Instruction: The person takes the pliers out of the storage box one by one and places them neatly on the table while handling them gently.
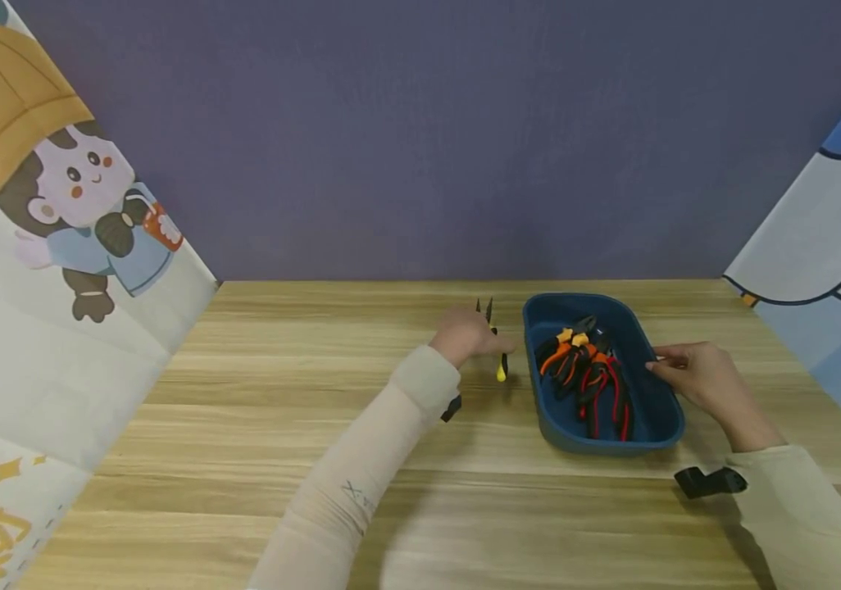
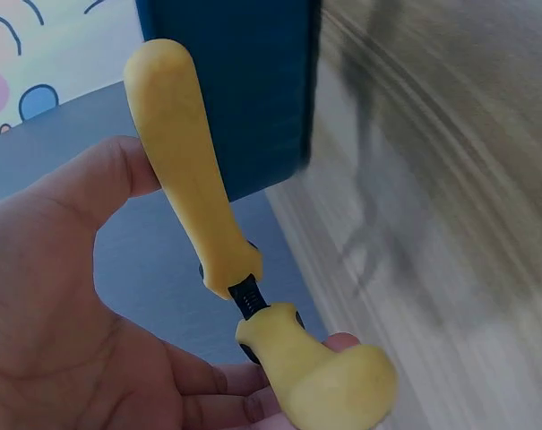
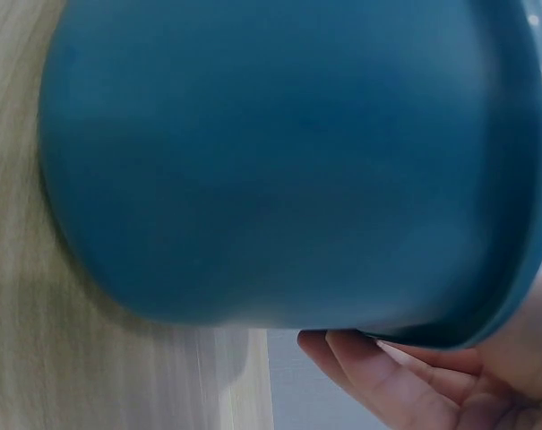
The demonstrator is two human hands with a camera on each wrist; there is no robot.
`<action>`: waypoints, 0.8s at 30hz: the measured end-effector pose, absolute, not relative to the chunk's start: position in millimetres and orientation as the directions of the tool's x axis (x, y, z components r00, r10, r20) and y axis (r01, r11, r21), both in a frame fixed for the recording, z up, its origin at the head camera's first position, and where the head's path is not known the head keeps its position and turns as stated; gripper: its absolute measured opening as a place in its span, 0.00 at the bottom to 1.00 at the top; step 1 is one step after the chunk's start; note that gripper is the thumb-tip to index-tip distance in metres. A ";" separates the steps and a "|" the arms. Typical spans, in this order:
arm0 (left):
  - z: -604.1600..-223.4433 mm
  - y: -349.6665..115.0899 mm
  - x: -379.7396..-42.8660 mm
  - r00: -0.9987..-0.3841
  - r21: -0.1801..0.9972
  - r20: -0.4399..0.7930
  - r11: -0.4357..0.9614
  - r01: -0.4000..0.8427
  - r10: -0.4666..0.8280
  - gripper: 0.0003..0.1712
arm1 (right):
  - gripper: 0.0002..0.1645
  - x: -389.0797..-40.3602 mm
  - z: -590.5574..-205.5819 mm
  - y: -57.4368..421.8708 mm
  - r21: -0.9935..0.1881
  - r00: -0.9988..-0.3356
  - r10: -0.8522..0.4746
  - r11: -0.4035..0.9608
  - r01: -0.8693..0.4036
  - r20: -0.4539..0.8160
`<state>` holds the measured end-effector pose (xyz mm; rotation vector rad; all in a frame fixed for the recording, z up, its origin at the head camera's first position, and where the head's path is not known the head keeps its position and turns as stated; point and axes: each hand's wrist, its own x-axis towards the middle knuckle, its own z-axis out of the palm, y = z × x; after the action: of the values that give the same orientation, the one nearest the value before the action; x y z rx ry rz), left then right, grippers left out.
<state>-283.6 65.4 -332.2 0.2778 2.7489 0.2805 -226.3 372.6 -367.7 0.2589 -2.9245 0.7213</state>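
My left hand (image 1: 467, 334) holds needle-nose pliers (image 2: 183, 157) with yellow handles. Their two slim jaw tips stand apart, pointing toward the wall in the head view. In the left wrist view, the thumb lies against one handle and the fingers curl behind the other. Just right of that hand is a blue plastic bin (image 1: 660, 406). My right hand (image 1: 702, 378) pinches the bin's right rim between thumb and fingers. Inside the bin lie several pliers, among them ones with orange-and-black handles (image 1: 555, 359) and ones with red-and-black handles (image 1: 616, 392).
Bin and hands are over a light wood-grain table (image 1: 243, 426). A dark purple-blue wall (image 1: 420, 147) rises behind it. Cartoon-printed white panels (image 1: 37, 352) flank both sides. Black wrist mounts (image 1: 710, 482) show beside both sleeves.
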 end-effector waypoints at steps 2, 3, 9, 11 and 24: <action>-334.4 69.2 -291.0 -0.917 0.206 -0.337 0.967 0.149 0.213 0.38 | 0.22 -237.7 -367.4 376.8 -0.453 -0.978 -0.147 0.869 -0.200 0.150; -335.5 71.3 -294.7 -0.919 0.197 -0.339 0.970 0.141 0.202 0.39 | 0.22 -243.3 -367.2 378.8 -0.455 -0.977 -0.152 0.867 -0.204 0.147; -342.6 84.7 -317.3 -0.921 0.083 -0.354 0.987 0.141 0.161 0.40 | 0.22 -276.3 -365.3 390.8 -0.451 -0.969 -0.193 0.859 -0.242 0.152; -344.9 89.7 -329.7 -0.922 0.058 -0.363 0.991 0.123 0.136 0.42 | 0.22 -293.9 -364.1 395.9 -0.452 -0.965 -0.218 0.853 -0.262 0.149; -351.3 120.0 -408.8 -0.913 0.059 -0.400 0.992 -0.110 -0.078 0.46 | 0.22 -408.5 -357.9 424.7 -0.440 -0.926 -0.349 0.815 -0.377 0.148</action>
<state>-408.8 120.0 -351.3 -0.1341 2.7273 0.1120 -408.5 424.7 -357.9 0.5876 -2.9352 0.7308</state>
